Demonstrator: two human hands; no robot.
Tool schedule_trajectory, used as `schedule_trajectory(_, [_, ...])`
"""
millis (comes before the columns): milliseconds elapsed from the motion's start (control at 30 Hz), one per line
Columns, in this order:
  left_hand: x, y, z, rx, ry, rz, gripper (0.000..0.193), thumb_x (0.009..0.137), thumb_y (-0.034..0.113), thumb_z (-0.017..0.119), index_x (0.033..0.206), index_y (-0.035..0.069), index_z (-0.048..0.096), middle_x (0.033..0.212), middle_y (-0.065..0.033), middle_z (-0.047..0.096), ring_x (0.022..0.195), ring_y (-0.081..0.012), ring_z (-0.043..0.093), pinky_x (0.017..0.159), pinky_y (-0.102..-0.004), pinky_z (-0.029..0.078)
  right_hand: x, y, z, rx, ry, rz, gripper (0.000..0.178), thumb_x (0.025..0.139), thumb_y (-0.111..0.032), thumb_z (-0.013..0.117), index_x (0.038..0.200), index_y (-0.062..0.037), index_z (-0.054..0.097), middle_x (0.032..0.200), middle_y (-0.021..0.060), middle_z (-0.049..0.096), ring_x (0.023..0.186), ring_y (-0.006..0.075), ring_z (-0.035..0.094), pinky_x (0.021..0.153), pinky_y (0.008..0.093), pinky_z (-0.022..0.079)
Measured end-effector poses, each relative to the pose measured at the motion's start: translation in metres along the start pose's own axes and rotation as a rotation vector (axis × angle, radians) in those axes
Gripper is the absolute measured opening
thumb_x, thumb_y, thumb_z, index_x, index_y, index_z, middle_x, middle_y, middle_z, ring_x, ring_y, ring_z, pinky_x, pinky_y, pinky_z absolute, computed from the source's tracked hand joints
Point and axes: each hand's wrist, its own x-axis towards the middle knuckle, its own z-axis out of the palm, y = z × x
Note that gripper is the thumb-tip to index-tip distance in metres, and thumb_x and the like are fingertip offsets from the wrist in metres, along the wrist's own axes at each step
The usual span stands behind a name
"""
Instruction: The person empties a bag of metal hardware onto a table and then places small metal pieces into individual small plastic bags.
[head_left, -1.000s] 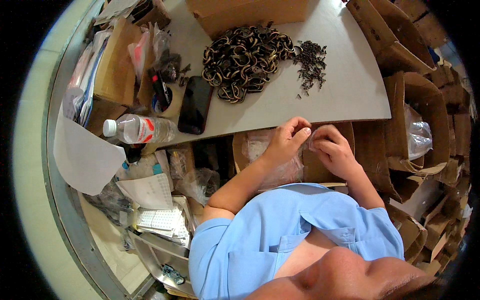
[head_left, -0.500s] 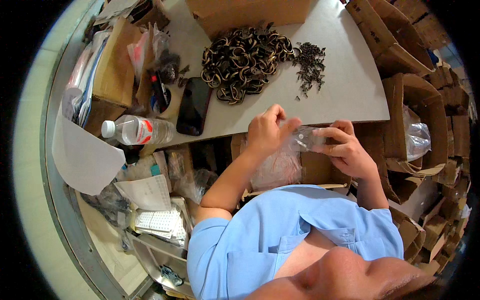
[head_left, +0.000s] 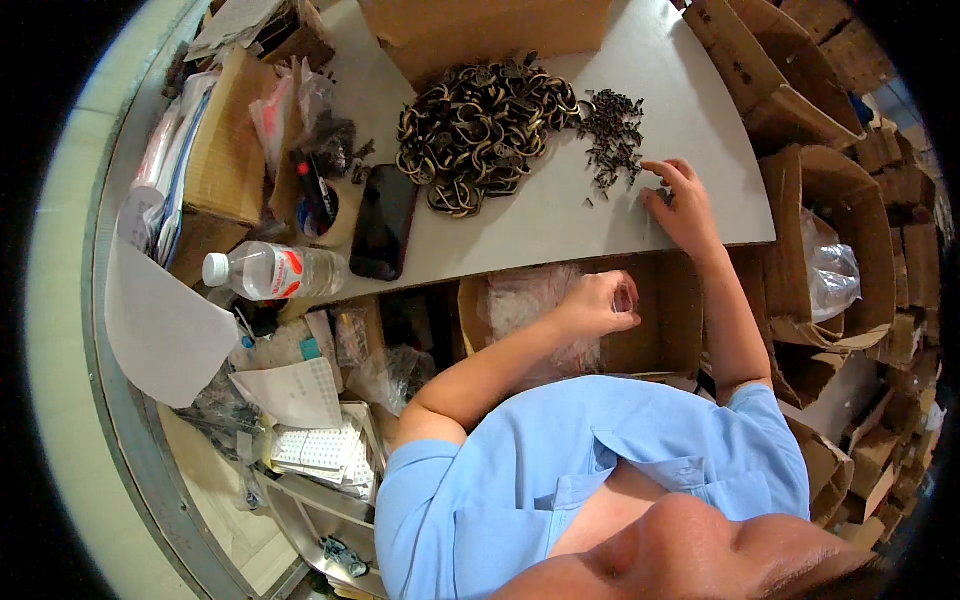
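My right hand [head_left: 682,208] reaches over the table, thumb and forefinger apart, at the edge of a pile of small dark screws [head_left: 612,125]. Nothing shows between its fingers. My left hand [head_left: 600,304] is curled in front of my chest, above an open cardboard box [head_left: 655,318] with clear plastic bags [head_left: 530,300] in it. What the left fingers hold is mostly hidden; a small reddish, shiny patch shows inside the curl. Left of the screws lies a large heap of bronze-coloured metal buckles or rings [head_left: 485,130].
A dark phone [head_left: 384,222] lies left of the heap, beside a water bottle [head_left: 275,270]. A cardboard box [head_left: 490,35] stands at the table's back. More open boxes [head_left: 830,230] line the right side. Papers and a metal tray [head_left: 325,510] are at lower left.
My hands have come apart from the clear plastic bag they held between them. The right hand has moved up to the screws; the left has dropped lower and curled.
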Motion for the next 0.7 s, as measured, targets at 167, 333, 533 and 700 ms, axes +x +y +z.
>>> schedule_trajectory(167, [0.003,-0.015,0.005,-0.063,-0.024,-0.048,0.034,0.067,0.021,0.074,0.09,0.002,0.059,0.073,-0.0072,0.061,0.067,-0.0156,0.058,0.063,-0.0301,0.048,-0.002,0.016,0.014,-0.111,-0.039,-0.048,0.027,0.078,-0.014,0.069,0.104,-0.0088,0.065,0.104,0.0134,0.058,0.097,0.0295,0.057,0.081,0.0372,0.048])
schedule_trajectory(333, [0.006,-0.019,0.001,-0.199,0.007,-0.088,0.039,0.065,0.021,0.077,0.092,0.002,0.058,0.073,-0.0037,0.058,0.068,-0.0128,0.055,0.063,-0.0284,0.046,-0.01,0.006,0.008,0.016,-0.093,0.013,0.033,0.075,-0.015,0.071,0.106,-0.0086,0.064,0.106,0.0136,0.057,0.098,0.0297,0.057,0.083,0.037,0.048])
schedule_trajectory(533, [0.013,-0.035,0.004,-0.336,-0.017,-0.108,0.037,0.067,0.021,0.079,0.09,0.005,0.056,0.08,-0.0009,0.055,0.077,-0.0106,0.052,0.07,-0.0265,0.043,-0.009,0.008,0.009,-0.043,-0.106,-0.092,0.031,0.073,-0.013,0.071,0.103,-0.0063,0.064,0.105,0.0135,0.058,0.099,0.0309,0.056,0.086,0.0374,0.047])
schedule_trajectory(700, [0.017,-0.039,0.006,-0.426,-0.048,-0.119,0.035,0.067,0.018,0.079,0.089,0.005,0.055,0.083,-0.001,0.055,0.079,-0.0119,0.051,0.073,-0.0268,0.042,-0.012,0.011,0.01,-0.105,-0.082,-0.142,0.024,0.074,-0.011,0.07,0.097,-0.0046,0.066,0.102,0.013,0.06,0.094,0.0297,0.059,0.08,0.0362,0.049])
